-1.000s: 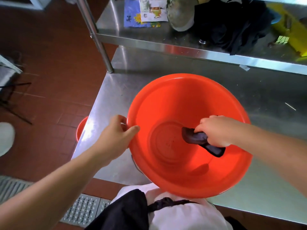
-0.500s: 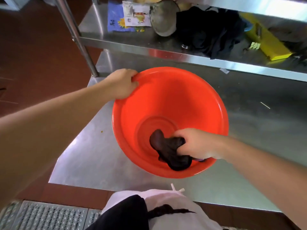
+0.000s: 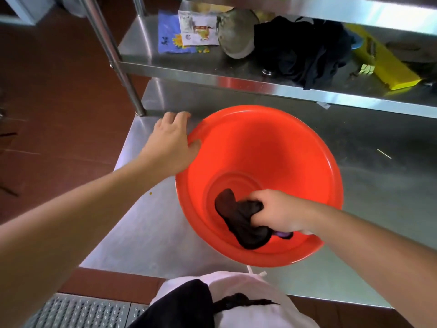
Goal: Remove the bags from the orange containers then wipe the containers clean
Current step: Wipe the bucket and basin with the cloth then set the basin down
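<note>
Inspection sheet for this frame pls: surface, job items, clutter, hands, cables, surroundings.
Surface: stainless steel table, small yellowish speck near its left edge.
Job's things: round orange plastic basin on the table, tilted toward the person; dark crumpled cloth inside, on the lower wall.
Clutter: on the steel shelf above, printed packets, round metal bowl, black fabric heap, yellow box.
Grips: left hand holds the basin's left rim, thumb inside; right hand grips the cloth.
Cables: nothing seen.
Surroundings: red tiled floor, metal floor grate.
</note>
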{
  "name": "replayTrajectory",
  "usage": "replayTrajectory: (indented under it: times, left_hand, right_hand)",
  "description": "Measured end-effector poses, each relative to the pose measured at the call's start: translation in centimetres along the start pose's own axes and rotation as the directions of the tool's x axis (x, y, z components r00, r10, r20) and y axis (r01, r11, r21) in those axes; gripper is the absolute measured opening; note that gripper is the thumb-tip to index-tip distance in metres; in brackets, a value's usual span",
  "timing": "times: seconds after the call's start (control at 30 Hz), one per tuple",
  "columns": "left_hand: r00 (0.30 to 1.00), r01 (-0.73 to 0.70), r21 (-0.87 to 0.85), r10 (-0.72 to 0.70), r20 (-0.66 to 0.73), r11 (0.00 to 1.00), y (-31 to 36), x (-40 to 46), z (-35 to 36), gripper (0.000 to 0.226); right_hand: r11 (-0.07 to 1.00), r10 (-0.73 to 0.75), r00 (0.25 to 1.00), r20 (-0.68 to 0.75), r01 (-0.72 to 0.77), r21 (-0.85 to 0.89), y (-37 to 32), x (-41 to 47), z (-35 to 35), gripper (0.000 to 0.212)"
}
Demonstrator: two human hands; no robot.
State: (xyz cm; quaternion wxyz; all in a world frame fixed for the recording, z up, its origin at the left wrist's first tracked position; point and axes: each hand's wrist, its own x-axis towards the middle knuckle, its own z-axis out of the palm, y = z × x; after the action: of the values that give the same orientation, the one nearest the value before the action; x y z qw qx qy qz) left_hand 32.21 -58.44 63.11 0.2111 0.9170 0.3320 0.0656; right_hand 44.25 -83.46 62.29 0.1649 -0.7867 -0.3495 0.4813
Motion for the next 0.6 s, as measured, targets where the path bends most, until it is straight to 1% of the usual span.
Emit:
replayTrajectory:
  times: [0.03, 0.07, 0.1, 0.13, 0.17, 0.2, 0.23, 0.27, 0.33, 0.37, 0.4, 0.43, 0.5, 0.6]
  left_hand:
    - [0.999, 0.051, -0.083, -0.052, -0.01, 0.995, -0.4, -1.8, -0.1, 0.069]
    - [0.992, 0.129, -0.17, -0.129, 0.008, 0.977, -0.7, -3.6, -0.3, 0.067]
    - [0.973, 0.232, -0.242, -0.222, 0.066, 0.942, -0.8, -5.4, -0.5, 0.064]
    - [0.939, 0.339, -0.289, -0.301, 0.168, 0.895, -0.6, -7.0, -0.6, 0.058]
    - [0.892, 0.428, -0.32, -0.34, 0.297, 0.845, -0.4, -8.6, -0.4, 0.052]
    - [0.843, 0.494, -0.361, -0.333, 0.422, 0.791, -0.1, -10.0, -0.1, 0.046]
    - [0.802, 0.543, -0.419, -0.302, 0.515, 0.727, 0.2, -11.1, 0.3, 0.04]
    - [0.778, 0.585, -0.495, -0.272, 0.566, 0.643, 0.7, -11.9, 0.7, 0.034]
    - [0.757, 0.645, -0.624, -0.254, 0.603, 0.441, 1.2, -12.3, 1.0, 0.027]
    - [0.752, 0.656, -0.653, -0.258, 0.606, 0.378, 1.2, -12.1, 1.0, 0.024]
    - [0.752, 0.658, -0.66, -0.272, 0.6, 0.364, 1.1, -11.5, 0.8, 0.02]
    - [0.755, 0.656, -0.654, -0.299, 0.584, 0.377, 0.8, -10.9, 0.5, 0.017]
    - [0.748, 0.662, -0.647, -0.379, 0.544, 0.378, -0.2, -9.3, 0.1, 0.014]
    - [0.732, 0.659, -0.687, -0.471, 0.492, 0.307, -1.5, -6.1, -0.5, 0.025]
  right_hand:
    - [1.0, 0.009, 1.0, -0.002, -0.009, 0.002, 0.2, 0.3, -0.5, 0.021]
    - [1.0, 0.015, 1.0, 0.002, -0.015, 0.004, 0.4, 0.6, -1.0, 0.023]
    - [1.0, 0.018, 1.0, 0.004, -0.018, 0.007, 0.5, 0.9, -1.5, 0.028]
    - [1.0, 0.022, 1.0, -0.002, -0.022, 0.008, 0.6, 1.1, -2.1, 0.035]
    - [1.0, 0.03, 0.999, -0.014, -0.03, 0.006, 0.8, 1.5, -2.6, 0.04]
    - [0.999, 0.04, 0.999, -0.028, -0.04, 0.007, 0.9, 1.7, -3.1, 0.044]
    - [0.999, 0.047, 0.998, -0.037, -0.046, 0.018, 1.0, 2.0, -3.6, 0.045]
    - [0.998, 0.051, 0.998, -0.039, -0.049, 0.038, 1.1, 2.1, -4.0, 0.045]
    - [0.997, 0.044, 0.998, -0.046, -0.041, 0.068, 1.2, 2.2, -4.7, 0.042]
    - [0.996, 0.039, 0.998, -0.049, -0.035, 0.08, 1.1, 2.2, -5.1, 0.04]
    - [0.995, 0.038, 0.998, -0.052, -0.033, 0.089, 1.1, 2.1, -5.3, 0.039]
    - [0.995, 0.04, 0.998, -0.056, -0.034, 0.092, 1.0, 1.9, -5.5, 0.038]
    - [0.995, 0.054, 0.995, -0.082, -0.047, 0.091, 1.0, 1.4, -5.7, 0.038]
    - [0.981, 0.068, 0.993, -0.097, -0.049, 0.187, 0.6, 0.2, -4.4, 0.032]
